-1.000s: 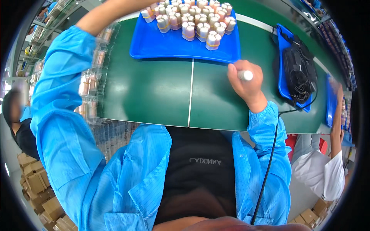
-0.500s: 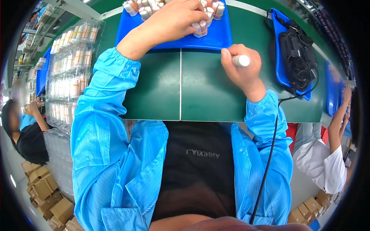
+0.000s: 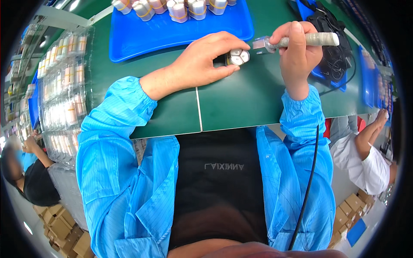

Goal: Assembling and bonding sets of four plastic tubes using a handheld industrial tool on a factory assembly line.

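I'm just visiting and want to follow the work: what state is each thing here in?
Left hand: closed around a tube bundle.
Tube bundle: held, white ends facing the camera.
Right hand: gripping a pale-handled tool.
Pale-handled tool: held sideways, apart from the bundle.
Blue tray: partly filled, front bare.
Banded bundles: upright in the tray.
Clear plastic racks: loaded with tubes.

Your left hand (image 3: pixel 202 61) grips a bundle of white-ended cylinders (image 3: pixel 238 57); your right hand (image 3: pixel 300 55), near it, holds a pale stick-shaped tool (image 3: pixel 320 39). Beyond your left hand lies a blue tray (image 3: pixel 144 42).
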Demonstrator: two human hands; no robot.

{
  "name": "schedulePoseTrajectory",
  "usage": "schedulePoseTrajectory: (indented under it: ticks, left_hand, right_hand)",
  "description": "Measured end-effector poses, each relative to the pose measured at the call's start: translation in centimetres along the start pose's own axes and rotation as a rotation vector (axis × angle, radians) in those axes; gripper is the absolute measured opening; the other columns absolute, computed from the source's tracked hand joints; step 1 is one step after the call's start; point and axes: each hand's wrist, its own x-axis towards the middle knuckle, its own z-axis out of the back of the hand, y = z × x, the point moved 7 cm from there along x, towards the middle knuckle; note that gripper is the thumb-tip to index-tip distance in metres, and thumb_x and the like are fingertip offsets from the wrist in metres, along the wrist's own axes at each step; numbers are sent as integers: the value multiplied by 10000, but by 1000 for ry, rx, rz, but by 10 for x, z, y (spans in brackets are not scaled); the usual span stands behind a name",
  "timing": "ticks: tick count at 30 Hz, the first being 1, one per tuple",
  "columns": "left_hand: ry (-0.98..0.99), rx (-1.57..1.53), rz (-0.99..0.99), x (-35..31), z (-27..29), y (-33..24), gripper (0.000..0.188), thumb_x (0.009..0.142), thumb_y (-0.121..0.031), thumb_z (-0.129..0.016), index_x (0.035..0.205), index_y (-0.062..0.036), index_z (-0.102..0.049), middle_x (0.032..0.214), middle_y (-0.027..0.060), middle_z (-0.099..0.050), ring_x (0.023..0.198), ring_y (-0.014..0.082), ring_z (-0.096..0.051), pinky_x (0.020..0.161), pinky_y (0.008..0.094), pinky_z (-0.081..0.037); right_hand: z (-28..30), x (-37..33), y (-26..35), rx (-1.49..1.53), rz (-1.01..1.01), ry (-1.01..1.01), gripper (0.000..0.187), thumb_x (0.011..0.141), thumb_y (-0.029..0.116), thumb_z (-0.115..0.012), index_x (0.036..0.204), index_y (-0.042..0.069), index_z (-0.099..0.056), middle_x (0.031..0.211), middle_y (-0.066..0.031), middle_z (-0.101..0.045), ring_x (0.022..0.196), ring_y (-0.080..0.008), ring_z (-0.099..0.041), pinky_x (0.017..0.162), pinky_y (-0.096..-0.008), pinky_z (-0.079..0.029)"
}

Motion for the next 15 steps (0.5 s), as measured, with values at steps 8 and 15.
schedulePoseTrajectory:
  ticks: [8,15]
  left_hand:
    - [-130,-11,83,-7,-8,8,490,796,-98,-786,1251,-51,-610,1132,94,-669,986,238,-659,887,335,-533]
    - [-110,72,82,-9,-9,10,478,788,-154,-792,1222,-63,-615,1095,113,-672,973,275,-662,864,360,-536]
  right_hand:
    - [-8,-12,10,55,30,100,178,1039,141,-473,908,35,-531,737,-117,-677,541,-73,-512,481,-216,-388]
    - [-18,-14,12,22,123,195,132,1018,86,-509,909,23,-547,733,-107,-667,584,-95,-558,511,-245,-442]
